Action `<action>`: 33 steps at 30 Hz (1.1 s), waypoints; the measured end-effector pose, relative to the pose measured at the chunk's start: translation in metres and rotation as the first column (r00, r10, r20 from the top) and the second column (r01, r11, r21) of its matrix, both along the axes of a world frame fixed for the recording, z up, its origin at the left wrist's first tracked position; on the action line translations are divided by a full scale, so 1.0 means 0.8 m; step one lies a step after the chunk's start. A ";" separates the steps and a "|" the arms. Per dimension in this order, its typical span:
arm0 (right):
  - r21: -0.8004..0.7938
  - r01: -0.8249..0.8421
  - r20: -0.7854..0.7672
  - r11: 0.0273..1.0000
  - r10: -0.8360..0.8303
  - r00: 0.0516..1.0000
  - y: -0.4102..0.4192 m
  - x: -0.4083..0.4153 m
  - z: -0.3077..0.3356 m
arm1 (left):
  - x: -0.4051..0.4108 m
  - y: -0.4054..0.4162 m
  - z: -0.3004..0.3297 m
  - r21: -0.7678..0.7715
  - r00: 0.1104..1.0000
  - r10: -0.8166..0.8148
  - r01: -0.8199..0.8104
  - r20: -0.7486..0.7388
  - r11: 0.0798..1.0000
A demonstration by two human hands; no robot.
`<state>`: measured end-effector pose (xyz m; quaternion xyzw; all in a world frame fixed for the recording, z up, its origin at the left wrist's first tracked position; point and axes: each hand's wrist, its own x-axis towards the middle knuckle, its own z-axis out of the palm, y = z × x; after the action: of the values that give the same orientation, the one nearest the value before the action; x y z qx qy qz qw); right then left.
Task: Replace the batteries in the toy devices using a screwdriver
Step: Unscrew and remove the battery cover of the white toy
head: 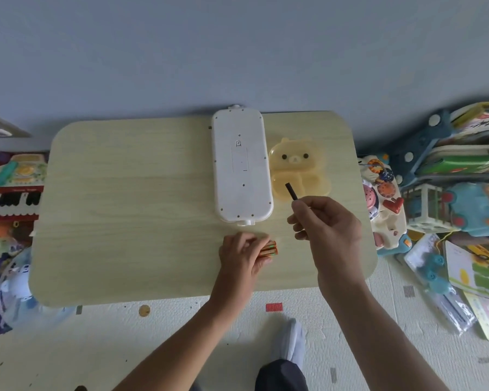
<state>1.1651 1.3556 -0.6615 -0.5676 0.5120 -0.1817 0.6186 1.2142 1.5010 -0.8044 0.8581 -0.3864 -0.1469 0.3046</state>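
The left hand (244,256), low and just left of centre, rests on the table (124,207) with its fingers curled over a small bundle of orange batteries (269,248); only the right-hand ends of the batteries show past the fingertips, so their count cannot be told. The right hand (329,224), right of centre, is raised with thumb and fingers pinched around a thin dark screwdriver (292,191). Only the upper length of the tool shows, angled up and to the left; the rest is hidden inside the fist, and its tip cannot be made out.

A long white toy device (242,167) lies back-side up at the upper centre of the table, its far end reaching past the table's rear edge, with a closed rectangular cover panel visible in its middle. Just to its right sits a translucent yellow bear-shaped tray (299,167); the screwdriver's upper end overlaps the tray's lower part in the frame, and contact cannot be judged.

Toys and books crowd the left and right frame edges, partly cut off. A socked foot (290,345) shows at the bottom on the floor mat.
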 end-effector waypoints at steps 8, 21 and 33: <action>-0.028 -0.021 0.139 0.999 0.025 0.990 -0.017 0.044 -0.030 | 0.008 0.012 -0.014 -0.169 0.999 -0.021 0.016 -0.027 0.985; -0.131 -0.211 0.281 0.969 0.240 0.929 -0.048 0.098 -0.074 | 0.155 -0.023 0.086 -0.498 0.986 0.151 -0.096 0.072 0.862; -0.359 -0.403 0.211 0.842 0.493 0.844 -0.068 0.168 -0.111 | 0.250 -0.119 0.081 -0.608 0.951 -0.105 -0.098 -0.290 0.787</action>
<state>1.2999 1.3009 -0.7504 -0.7260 0.2315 -0.1885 0.6195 1.4138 1.4060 -0.7398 0.6771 -0.3622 -0.1457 0.6238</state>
